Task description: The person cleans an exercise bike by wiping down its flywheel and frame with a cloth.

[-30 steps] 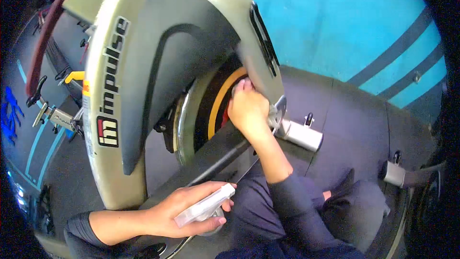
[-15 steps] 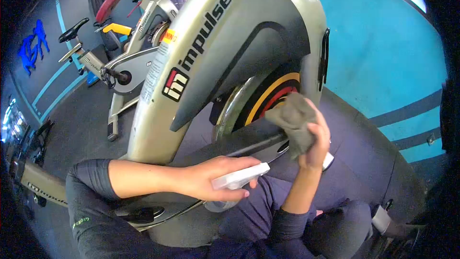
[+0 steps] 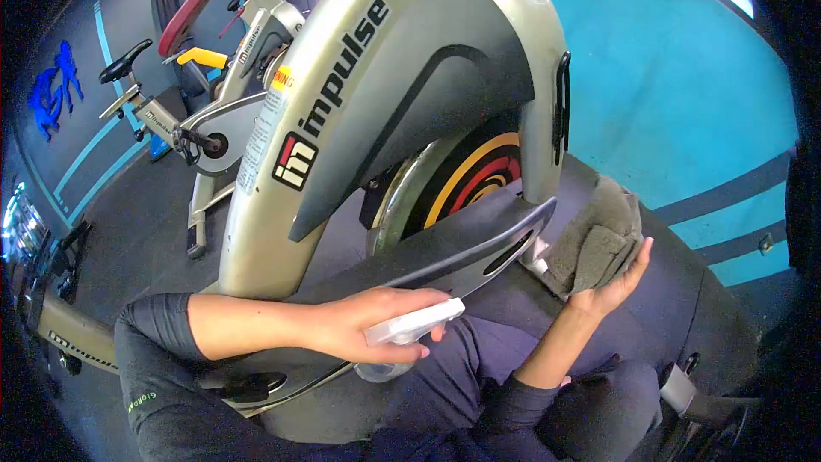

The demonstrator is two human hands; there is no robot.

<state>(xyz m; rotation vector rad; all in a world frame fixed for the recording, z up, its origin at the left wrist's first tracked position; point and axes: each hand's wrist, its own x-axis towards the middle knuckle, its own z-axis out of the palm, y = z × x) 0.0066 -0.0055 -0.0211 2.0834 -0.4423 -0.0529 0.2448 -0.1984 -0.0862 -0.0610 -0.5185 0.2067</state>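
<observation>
1. One silver bike (image 3: 410, 120): frame slants up to the right, beyond both forearms.
2. Left hand (image 3: 361, 312): fingers wrapped about the white head of a spray bottle (image 3: 419, 321). Head's long axis runs rightward, tipped slightly up; clear body below, partly hidden by the hand.
3. Base beam (image 3: 440, 261): runs up to the right, passing above the bottle head.
4. Cloth (image 3: 599, 239): grey-brown, folded, just right of the beam's end; contact with the beam cannot be told. Long axis: lower left to upper right.
5. Right hand (image 3: 609, 293): holds the cloth from below and behind; one digit shows past its right edge, other fingers hidden, their spread unreadable. Cloth lies on the camera side of these fingers. Beam's end is up and left of this hand, the nearer of the two.
</observation>
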